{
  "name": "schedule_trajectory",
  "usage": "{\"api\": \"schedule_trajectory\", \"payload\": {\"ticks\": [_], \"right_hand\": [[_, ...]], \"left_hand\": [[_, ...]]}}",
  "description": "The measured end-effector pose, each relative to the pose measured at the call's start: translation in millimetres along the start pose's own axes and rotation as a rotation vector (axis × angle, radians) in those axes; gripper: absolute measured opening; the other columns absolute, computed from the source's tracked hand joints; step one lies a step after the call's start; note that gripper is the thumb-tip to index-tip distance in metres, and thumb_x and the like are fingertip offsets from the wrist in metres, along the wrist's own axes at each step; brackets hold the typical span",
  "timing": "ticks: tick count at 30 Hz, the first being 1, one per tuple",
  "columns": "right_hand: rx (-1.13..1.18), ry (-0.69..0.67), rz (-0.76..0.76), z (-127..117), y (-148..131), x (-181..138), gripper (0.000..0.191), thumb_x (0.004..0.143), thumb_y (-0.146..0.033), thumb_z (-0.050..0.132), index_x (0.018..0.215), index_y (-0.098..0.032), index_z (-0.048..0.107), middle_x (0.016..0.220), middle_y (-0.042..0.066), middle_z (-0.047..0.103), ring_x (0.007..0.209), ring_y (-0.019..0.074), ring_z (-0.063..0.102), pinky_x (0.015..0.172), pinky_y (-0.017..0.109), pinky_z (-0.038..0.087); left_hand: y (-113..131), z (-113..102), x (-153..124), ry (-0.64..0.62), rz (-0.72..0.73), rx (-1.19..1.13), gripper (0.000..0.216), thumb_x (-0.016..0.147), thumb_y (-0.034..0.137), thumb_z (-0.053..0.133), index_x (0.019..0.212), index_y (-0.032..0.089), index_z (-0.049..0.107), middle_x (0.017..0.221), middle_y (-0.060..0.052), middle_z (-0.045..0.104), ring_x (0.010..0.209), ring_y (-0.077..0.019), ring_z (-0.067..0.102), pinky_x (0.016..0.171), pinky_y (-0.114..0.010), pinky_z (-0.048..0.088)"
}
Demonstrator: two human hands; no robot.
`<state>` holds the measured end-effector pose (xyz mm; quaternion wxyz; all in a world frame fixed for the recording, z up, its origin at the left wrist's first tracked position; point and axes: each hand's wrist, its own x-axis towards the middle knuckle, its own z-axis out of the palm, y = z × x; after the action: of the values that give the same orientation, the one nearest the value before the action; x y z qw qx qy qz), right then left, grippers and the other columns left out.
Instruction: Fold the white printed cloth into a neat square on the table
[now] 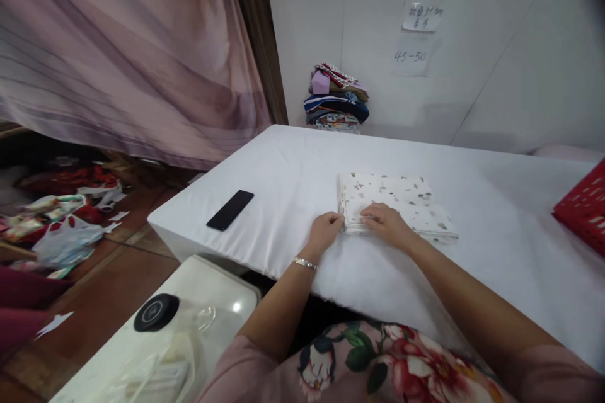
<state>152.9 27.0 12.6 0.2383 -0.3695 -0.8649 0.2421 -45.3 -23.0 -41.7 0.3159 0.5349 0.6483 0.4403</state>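
A folded white cloth (397, 192) with small scattered prints lies on the white-covered table in front of me. My left hand (326, 231) is at its near left corner, with thumb and fingers pinched on the edge there. A silver bracelet (305, 262) circles that wrist. On top of the cloth, close to its near edge, rests my right hand (385, 224); its fingers point left and lie on the fabric. The layers of the fold show along the cloth's near edge.
A black phone (230, 210) lies on the table (283, 170) to the left. Folded clothes (336, 101) are stacked by the wall. At the right edge stands a red basket (583, 211). A white surface (212, 286) at lower left carries a black round object (156, 312).
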Motion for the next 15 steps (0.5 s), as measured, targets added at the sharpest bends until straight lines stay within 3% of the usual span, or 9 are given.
{"api": "schedule_trajectory", "payload": {"ticks": [9,12,15], "right_hand": [[-0.04,-0.069,-0.01,23.4,-1.8,14.5,0.016,0.083,-0.03,0.054,0.083,-0.023,0.068,0.084,0.003,0.063,0.083,0.0177,0.055,0.071,0.029,0.041],[0.008,-0.01,-0.014,26.4,-1.4,11.6,0.022,0.087,-0.03,0.048,0.077,-0.023,0.067,0.077,0.002,0.062,0.076,0.0166,0.056,0.069,0.029,0.041],[0.036,0.139,-0.047,30.1,-3.8,7.0,0.026,0.09,-0.032,0.044,0.077,-0.022,0.065,0.077,0.003,0.061,0.077,0.0178,0.056,0.07,0.03,0.043]], "left_hand": [[2.2,-3.8,-5.8,-0.07,0.062,-0.022,0.021,0.074,0.038,0.057,0.071,0.018,0.064,0.066,0.002,0.063,0.063,-0.0125,0.054,0.061,-0.024,0.041],[3.6,-3.7,-6.6,-0.074,0.073,-0.027,0.021,0.075,0.037,0.057,0.071,0.018,0.064,0.067,0.002,0.063,0.064,-0.0126,0.055,0.062,-0.024,0.042],[4.4,-3.1,-7.9,-0.085,0.078,-0.067,0.02,0.075,0.037,0.058,0.073,0.018,0.064,0.068,0.002,0.063,0.065,-0.0124,0.055,0.061,-0.023,0.042]]}}
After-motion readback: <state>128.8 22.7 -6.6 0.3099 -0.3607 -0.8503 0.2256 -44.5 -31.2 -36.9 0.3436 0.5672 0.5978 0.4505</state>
